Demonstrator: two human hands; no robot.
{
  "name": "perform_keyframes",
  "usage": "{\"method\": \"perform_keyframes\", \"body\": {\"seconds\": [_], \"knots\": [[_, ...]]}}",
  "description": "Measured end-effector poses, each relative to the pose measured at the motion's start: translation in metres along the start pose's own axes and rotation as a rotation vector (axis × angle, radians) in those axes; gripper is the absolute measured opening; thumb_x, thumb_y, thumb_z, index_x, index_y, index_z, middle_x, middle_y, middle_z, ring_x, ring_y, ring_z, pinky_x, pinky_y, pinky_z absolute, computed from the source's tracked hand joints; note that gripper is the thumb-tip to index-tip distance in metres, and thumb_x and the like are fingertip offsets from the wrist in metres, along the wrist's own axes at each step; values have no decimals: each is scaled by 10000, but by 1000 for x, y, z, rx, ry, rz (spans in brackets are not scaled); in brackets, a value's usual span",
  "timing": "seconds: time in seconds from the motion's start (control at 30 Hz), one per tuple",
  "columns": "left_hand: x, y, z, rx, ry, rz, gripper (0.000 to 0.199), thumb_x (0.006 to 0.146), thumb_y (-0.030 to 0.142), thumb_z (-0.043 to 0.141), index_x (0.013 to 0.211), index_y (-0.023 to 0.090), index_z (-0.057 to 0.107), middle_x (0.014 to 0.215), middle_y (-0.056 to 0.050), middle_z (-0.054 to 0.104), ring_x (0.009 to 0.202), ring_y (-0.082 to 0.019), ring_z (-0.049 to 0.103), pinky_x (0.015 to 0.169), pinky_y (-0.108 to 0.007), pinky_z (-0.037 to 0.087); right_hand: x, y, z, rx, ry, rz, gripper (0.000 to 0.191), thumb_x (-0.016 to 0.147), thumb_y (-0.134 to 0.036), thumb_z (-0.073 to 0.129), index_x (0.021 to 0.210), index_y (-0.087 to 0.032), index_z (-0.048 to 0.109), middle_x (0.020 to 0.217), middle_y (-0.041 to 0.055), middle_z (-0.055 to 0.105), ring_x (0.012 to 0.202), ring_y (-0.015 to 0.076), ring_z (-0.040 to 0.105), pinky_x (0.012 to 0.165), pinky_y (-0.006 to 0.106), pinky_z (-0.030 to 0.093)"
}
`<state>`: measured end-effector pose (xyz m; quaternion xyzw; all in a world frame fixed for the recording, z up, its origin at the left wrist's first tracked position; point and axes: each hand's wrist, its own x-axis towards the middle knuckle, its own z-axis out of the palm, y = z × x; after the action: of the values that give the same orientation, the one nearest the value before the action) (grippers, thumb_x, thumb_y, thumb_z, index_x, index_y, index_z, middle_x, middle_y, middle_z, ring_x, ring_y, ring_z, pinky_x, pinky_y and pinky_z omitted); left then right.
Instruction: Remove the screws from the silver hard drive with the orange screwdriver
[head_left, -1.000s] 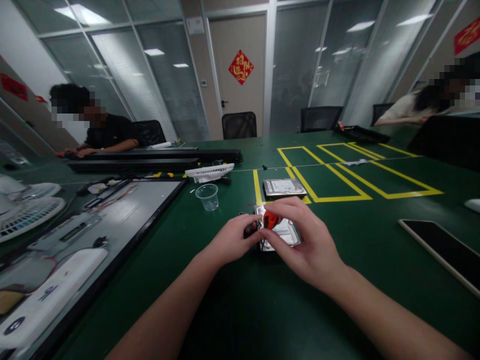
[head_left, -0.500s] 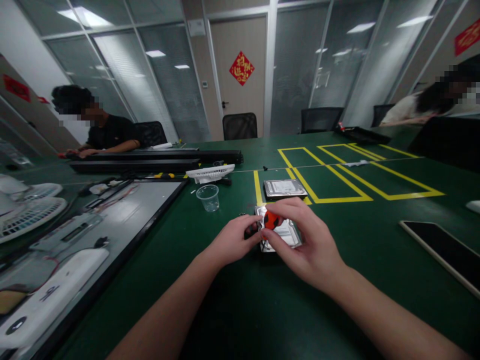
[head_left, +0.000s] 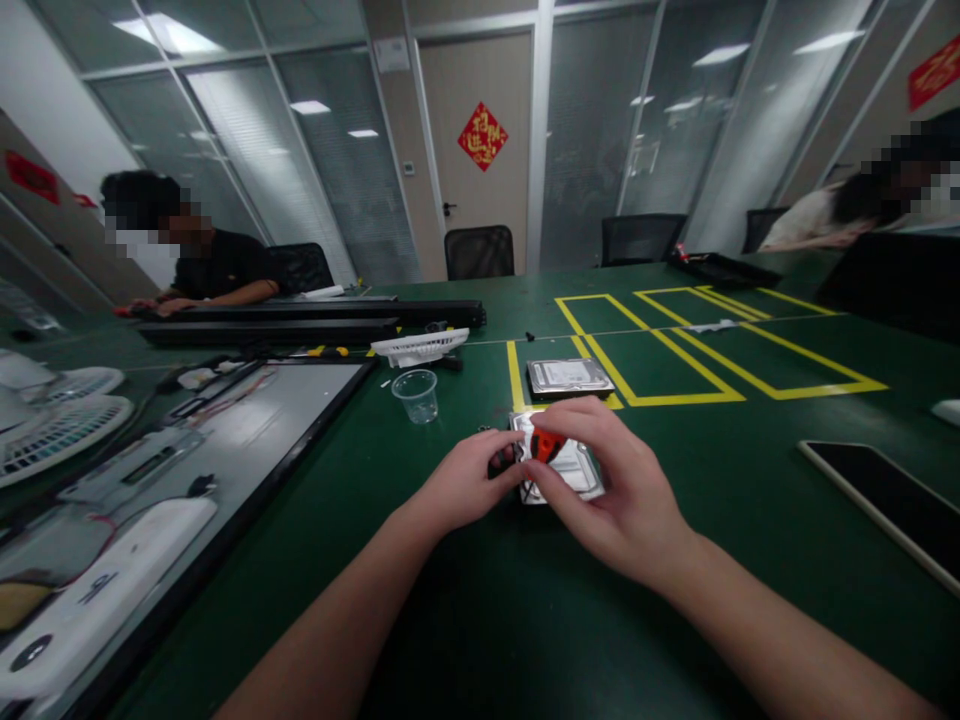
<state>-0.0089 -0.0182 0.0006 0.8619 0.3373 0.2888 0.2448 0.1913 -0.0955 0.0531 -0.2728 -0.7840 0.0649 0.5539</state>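
Note:
A silver hard drive [head_left: 577,470] lies on the green table in front of me, partly covered by my hands. In my right hand [head_left: 611,490] is a screwdriver [head_left: 547,443] with an orange and black handle, gripped between thumb and fingers. Its dark shaft points down at the drive's left part; the tip is too small to make out. My left hand [head_left: 472,478] is closed at the drive's left edge, thumb and curled fingers against it, close to the shaft. Just behind, a second hard drive [head_left: 570,376] lies flat beside yellow tape.
A clear plastic cup [head_left: 416,396] and a white fan grille [head_left: 420,346] stand left of the drives. A large panel [head_left: 300,400] with parts fills the left side. A phone [head_left: 892,500] lies right. People sit at the far left [head_left: 225,265] and far right [head_left: 806,220].
The screwdriver handle has turned a little in my right hand, showing its orange and black parts differently. My left hand and both drives have stayed in place.

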Motion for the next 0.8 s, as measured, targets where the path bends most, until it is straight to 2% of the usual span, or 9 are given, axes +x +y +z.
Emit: {"method": "perform_keyframes", "body": {"seconds": [0.17, 0.33, 0.43, 0.6, 0.7, 0.8], "knots": [[-1, -3, 2, -1, 5, -7, 294, 998, 293, 685, 1276, 210, 727, 1135, -70, 759, 1004, -263, 694, 905, -384, 541, -2, -3, 0, 19, -30, 4, 523, 925, -47, 658, 1411, -231, 599, 1300, 88, 712, 1189, 221, 699, 1048, 382, 578], [0, -2, -1, 2, -33, 22, 305, 1020, 345, 667, 1289, 213, 723, 1132, -76, 758, 1020, -268, 694, 885, -364, 543, -1, 0, 0, -16, -10, -3, 487, 922, -124, 763, 1374, -255, 639, 1235, 89, 662, 1138, 227, 680, 972, 377, 606], [0, -1, -1, 1, -22, 14, 300, 1027, 339, 657, 1290, 211, 722, 1118, -75, 756, 999, -260, 691, 874, -361, 542, 0, 1, 0, -37, 12, -6, 454, 928, -109, 754, 1345, -263, 659, 1178, 74, 655, 1073, 211, 682, 918, 355, 615], [0, 0, 1, -7, 2, -15, 288, 1007, 310, 673, 1274, 219, 731, 1122, -70, 758, 997, -263, 690, 902, -382, 543, -5, 1, 2, 22, -13, 26, 536, 944, -67, 677, 1433, -269, 588, 1316, 84, 694, 1192, 235, 696, 1032, 402, 595], [0, 1, 0, -18, -9, -14, 292, 1004, 312, 673, 1276, 220, 728, 1154, -72, 757, 1028, -272, 688, 938, -402, 538, -8, 1, 3, 63, -5, 89, 592, 948, -87, 677, 1490, -268, 523, 1347, 99, 695, 1158, 239, 717, 1002, 411, 613], [1, 2, -2, -15, -27, -11, 306, 1010, 347, 672, 1278, 209, 726, 1155, -82, 755, 1025, -277, 685, 929, -404, 539, -6, 2, 3, 44, 6, 66, 538, 939, -122, 724, 1431, -271, 564, 1316, 96, 689, 1163, 252, 699, 1007, 429, 603]]}}
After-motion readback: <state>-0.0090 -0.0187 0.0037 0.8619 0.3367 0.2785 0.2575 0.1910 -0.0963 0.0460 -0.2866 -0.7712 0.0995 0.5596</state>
